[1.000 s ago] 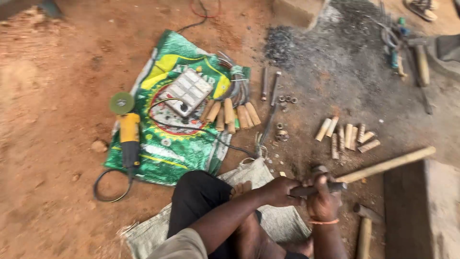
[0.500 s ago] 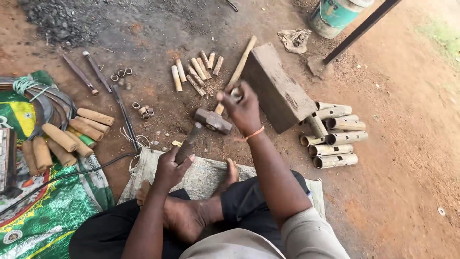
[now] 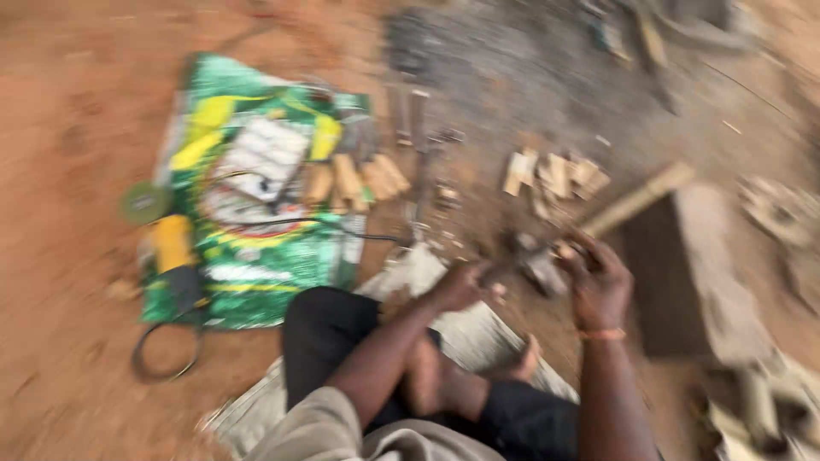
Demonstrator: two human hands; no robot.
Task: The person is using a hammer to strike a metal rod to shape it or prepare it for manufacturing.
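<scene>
View has swung back left since half a second ago, now blurred; the green sack (image 3: 256, 205) fills the upper left again. Left hand (image 3: 457, 286) grips the hammer (image 3: 534, 265) at centre; right hand (image 3: 598, 282) closes on the bamboo stick (image 3: 636, 201)

Seen blurred, the seated person has bare forearms and bare feet, wears dark trousers and a pale khaki top low near the camera, and has a thin orange band (image 3: 601, 334) around the right wrist.
</scene>
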